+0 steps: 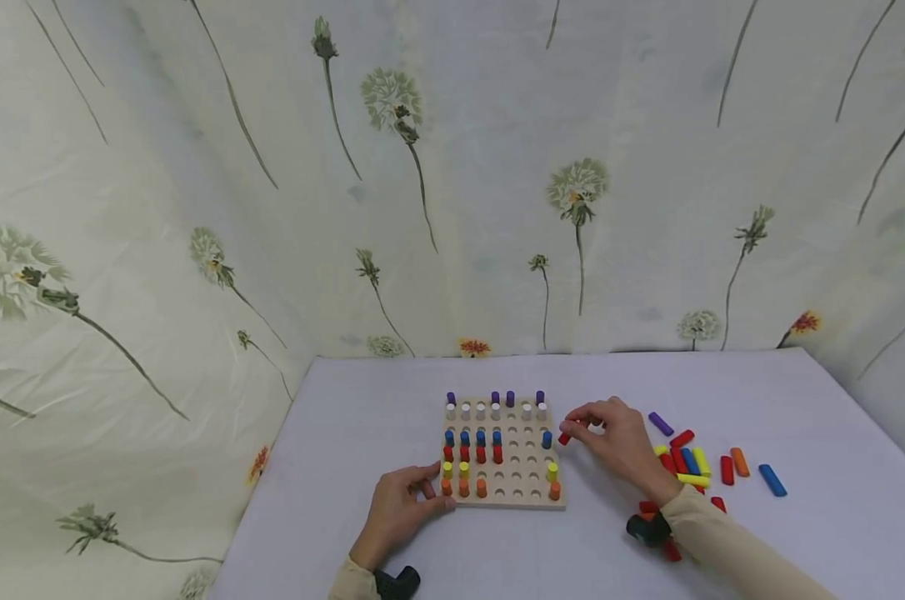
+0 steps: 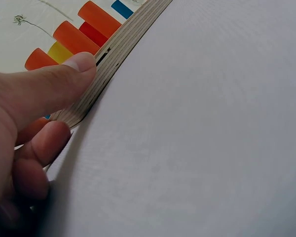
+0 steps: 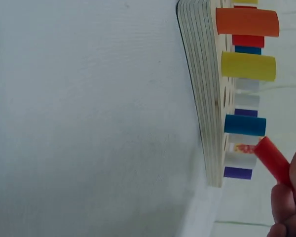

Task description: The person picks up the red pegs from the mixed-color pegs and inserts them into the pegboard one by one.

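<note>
**Red peg held beside the pegboard**

Right hand (image 1: 619,442) pinches a red peg (image 1: 564,437) in its fingertips, just off the right edge of the wooden pegboard (image 1: 527,498). The right wrist view shows the peg's long axis tilted, free end aimed at the board face near a blue peg (image 3: 244,125); the head view shows only a red stub. Left hand (image 1: 402,510) grips the board's near left corner, thumb (image 2: 59,84) on its edge. Loose pegs (image 1: 692,463) lie on the worktop (image 1: 332,433), right of the right hand.
</note>
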Tool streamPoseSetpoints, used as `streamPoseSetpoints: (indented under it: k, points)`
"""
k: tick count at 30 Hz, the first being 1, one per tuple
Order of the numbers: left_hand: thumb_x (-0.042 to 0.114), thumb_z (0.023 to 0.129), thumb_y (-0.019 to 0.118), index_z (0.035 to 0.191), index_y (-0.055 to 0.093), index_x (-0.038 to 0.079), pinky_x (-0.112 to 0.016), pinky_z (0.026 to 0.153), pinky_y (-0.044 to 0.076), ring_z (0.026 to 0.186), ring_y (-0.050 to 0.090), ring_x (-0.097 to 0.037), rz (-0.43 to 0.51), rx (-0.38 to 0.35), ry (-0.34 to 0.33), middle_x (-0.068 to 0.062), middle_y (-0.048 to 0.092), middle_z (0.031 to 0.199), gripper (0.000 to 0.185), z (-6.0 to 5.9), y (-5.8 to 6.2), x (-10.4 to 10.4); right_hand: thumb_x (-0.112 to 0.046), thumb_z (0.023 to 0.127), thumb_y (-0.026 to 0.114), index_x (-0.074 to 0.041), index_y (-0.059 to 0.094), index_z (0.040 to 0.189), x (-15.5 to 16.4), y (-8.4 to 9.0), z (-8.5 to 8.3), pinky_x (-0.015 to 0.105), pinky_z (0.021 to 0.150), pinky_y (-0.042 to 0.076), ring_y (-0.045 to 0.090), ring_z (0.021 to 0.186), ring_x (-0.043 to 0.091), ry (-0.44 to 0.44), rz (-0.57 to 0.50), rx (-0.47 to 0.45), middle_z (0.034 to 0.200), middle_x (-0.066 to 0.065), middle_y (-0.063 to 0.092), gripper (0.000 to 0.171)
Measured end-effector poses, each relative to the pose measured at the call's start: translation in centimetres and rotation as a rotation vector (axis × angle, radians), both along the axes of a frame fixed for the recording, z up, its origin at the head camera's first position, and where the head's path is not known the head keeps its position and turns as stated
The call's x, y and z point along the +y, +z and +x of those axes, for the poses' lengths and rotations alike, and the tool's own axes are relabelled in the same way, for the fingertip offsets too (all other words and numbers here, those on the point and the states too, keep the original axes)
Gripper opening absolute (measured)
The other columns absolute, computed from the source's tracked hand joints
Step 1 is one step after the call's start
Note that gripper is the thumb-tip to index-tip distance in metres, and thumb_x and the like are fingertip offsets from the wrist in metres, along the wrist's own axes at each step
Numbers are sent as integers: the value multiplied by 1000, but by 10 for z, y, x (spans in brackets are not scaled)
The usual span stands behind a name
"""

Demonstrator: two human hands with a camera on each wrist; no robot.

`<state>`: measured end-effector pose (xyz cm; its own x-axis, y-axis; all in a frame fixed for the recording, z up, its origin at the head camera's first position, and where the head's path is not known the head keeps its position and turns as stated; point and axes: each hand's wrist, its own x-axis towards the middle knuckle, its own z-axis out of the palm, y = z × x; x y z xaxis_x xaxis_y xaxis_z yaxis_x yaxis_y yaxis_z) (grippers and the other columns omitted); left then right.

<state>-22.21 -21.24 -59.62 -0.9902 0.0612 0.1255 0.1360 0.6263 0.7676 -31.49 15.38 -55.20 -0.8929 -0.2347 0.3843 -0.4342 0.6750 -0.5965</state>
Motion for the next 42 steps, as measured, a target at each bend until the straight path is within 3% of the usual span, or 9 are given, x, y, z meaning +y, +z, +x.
streamPoseSetpoints:
  k: [12, 22, 34, 42]
  points:
    - [42, 80, 93, 131, 76, 12, -20, 54, 32, 61, 46, -3, -4, -31, 7, 13, 66, 79, 61, -1, 0, 0, -14, 90, 85, -15, 84, 110, -21, -2, 8, 27, 72, 43, 57, 88, 16, 73, -51, 28, 92, -8, 72, 20]
    - [42, 80, 93, 130, 77, 13, -21, 53, 31, 60, 46, -3, 6, -38, 13, 12, 66, 79, 60, -1, 1, 0, -12, 82, 91, -15, 85, 96, -47, 2, 12, 32, 75, 35, 56, 81, 22, 184, -16, 141, 86, -11, 78, 16]
    - [43, 79, 93, 130, 77, 15, -20, 53, 31, 60, 46, -3, 17, -50, 9, 12, 67, 79, 61, -1, -2, 1, -16, 84, 90, -21, 86, 95, -63, -1, 15, 35, 80, 34, 53, 80, 17, 183, 50, -2, 83, -17, 76, 12]
    - [45, 80, 92, 131, 76, 16, -21, 54, 32, 61, 47, -4, 3, -62, 14, 14, 66, 80, 61, -1, 1, 0, -15, 81, 92, -22, 87, 91, -68, 3, 16, 33, 77, 34, 53, 78, 16, 183, 70, 59, 82, -15, 77, 13]
